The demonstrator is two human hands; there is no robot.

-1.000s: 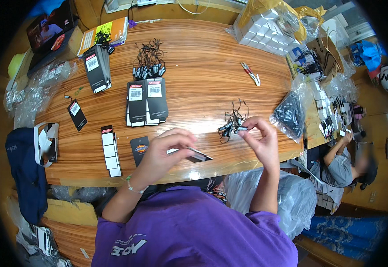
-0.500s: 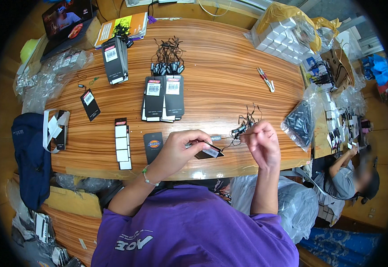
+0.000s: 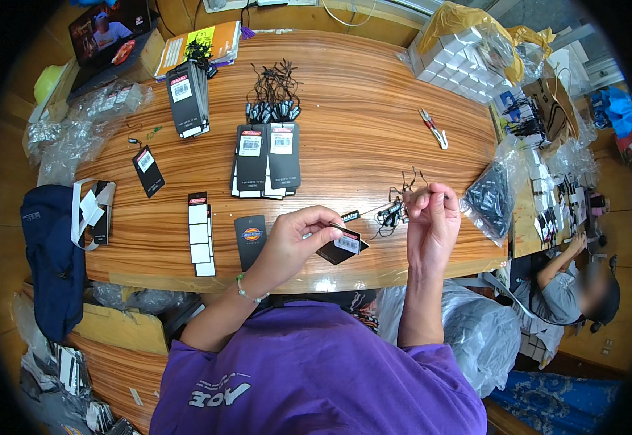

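From where I stand, the black tag [image 3: 347, 244] juts rightward from the left hand [image 3: 304, 239] pinching its edge, while the right hand [image 3: 432, 217] pinches a thin cord [image 3: 384, 209].

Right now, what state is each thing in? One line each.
Left hand, fingers closed on a tag
Held tag, tilted
Right hand, fingers pinched together; contents unclear
Black cords, loosely tangled
Two tag stacks, side by side
Screen, lit
Red-handled tool, lying down; open or shut unclear
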